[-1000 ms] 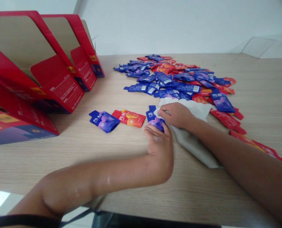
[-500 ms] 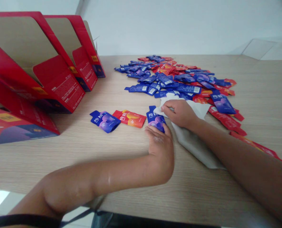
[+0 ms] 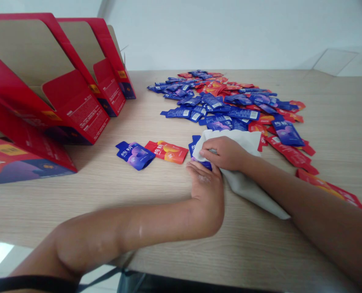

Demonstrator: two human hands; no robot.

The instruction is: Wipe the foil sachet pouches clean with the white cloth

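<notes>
Left hand (image 3: 203, 181) is being pressed open against pouch (image 3: 194, 145), cloth (image 3: 243, 141) being gripped in right hand (image 3: 225, 154).
Pouch is being pointed away lengthwise, overlapped from the right by cloth.

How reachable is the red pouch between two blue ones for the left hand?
Likely yes: nothing visible lies between the left hand and the red pouch, though that hand rests on a blue pouch.

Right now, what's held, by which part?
The right hand holds the white cloth near its left end; left hand pins the near end of the blue pouch.
</notes>
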